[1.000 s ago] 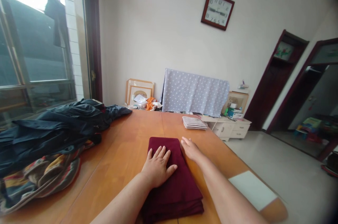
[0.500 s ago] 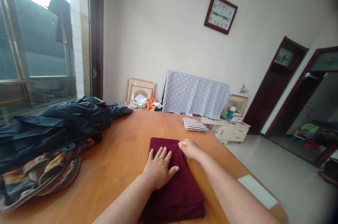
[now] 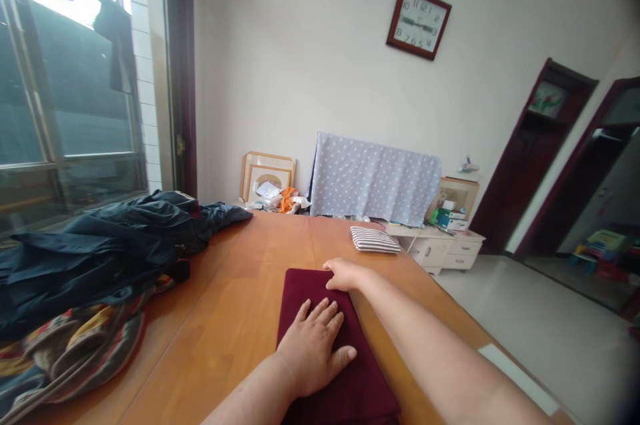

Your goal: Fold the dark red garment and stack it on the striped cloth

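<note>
A folded dark red cloth (image 3: 305,291) lies on the wooden table (image 3: 240,291) in front of me. My left hand (image 3: 315,345) rests flat on its middle, fingers stretched out and slightly apart. My right hand (image 3: 344,274) sits at the cloth's far right corner with its fingers curled down onto the edge; whether it pinches the fabric is hidden.
A heap of dark blue and striped clothes (image 3: 90,265) covers the table's left side. A folded striped cloth (image 3: 374,239) lies at the far right of the table. A white sheet (image 3: 520,378) lies at the near right edge. Beyond stand a low cabinet (image 3: 445,250) and a dotted cover (image 3: 375,178).
My right hand has moved from beside the cloth's right edge to its far right corner and curled its fingers. My left hand has stayed flat on the cloth. The camera shifted slightly.
</note>
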Demonstrator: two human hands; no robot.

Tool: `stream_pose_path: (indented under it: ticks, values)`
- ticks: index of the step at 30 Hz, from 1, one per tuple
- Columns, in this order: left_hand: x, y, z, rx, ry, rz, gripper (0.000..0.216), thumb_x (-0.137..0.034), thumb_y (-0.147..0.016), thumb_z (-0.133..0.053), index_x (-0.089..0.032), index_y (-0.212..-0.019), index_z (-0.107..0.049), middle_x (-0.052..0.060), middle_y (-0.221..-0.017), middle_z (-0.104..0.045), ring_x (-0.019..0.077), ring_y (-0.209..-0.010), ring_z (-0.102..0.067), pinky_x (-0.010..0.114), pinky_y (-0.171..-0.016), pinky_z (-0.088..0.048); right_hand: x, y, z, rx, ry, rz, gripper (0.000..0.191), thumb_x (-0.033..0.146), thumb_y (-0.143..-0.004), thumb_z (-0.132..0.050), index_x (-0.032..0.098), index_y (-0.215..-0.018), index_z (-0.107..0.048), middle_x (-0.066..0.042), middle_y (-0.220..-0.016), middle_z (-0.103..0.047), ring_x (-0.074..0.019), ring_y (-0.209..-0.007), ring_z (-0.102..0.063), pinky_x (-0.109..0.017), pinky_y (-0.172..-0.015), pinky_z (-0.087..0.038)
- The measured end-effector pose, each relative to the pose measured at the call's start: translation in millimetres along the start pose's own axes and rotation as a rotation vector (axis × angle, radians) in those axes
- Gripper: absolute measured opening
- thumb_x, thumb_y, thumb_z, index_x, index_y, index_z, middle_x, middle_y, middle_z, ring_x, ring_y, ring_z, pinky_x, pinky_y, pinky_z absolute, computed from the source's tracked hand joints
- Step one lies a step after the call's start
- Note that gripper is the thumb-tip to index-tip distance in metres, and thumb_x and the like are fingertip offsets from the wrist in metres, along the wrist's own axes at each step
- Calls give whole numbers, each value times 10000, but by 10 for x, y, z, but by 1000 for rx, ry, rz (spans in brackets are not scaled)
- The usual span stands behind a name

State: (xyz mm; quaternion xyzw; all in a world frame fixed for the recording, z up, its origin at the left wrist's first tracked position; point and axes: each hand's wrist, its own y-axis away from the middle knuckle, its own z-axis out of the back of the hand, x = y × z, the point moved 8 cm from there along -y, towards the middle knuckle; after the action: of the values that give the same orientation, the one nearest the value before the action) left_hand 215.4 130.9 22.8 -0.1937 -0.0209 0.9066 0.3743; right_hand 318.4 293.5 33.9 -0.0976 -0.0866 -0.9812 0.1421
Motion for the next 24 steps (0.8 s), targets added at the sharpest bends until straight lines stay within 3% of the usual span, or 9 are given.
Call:
stream_pose_path:
  ticks: [8,12,24]
  values:
    - [-23,-8,5,28,-6,-7,710,-726,-952,-262,-344,-1521,-444,64,-1620,-360,336,-1529,-226,625,-1226,-147,-119,-213,-35,177,-25,-39,593,411,-581,-825,233,-1135,-711,-61,-1159,-726,-258,-1002,-682,-299,-779,-517]
    - [-32,-14,9,39,-1,-9,707,-745,-942,-262,-372,-1512,-451,72,-1620,-361,343,-1529,-223,644,-1219,-137,-123,-269,-24,274,-26,-31,531,450,-546,-837,217,-1013,-740,-45,-1004,-748,-255,-917,-690,-301,-719,-505]
    - [-78,-22,34,80,4,-3,713,-755,-931,-283,-393,-1533,-405,21,-1643,-309,342,-1540,-176,643,-1228,-125,-186,-311,-53,421,-83,47,410,503,-607,-814,225,-901,-745,-7,-915,-744,-216,-892,-679,-274,-730,-492]
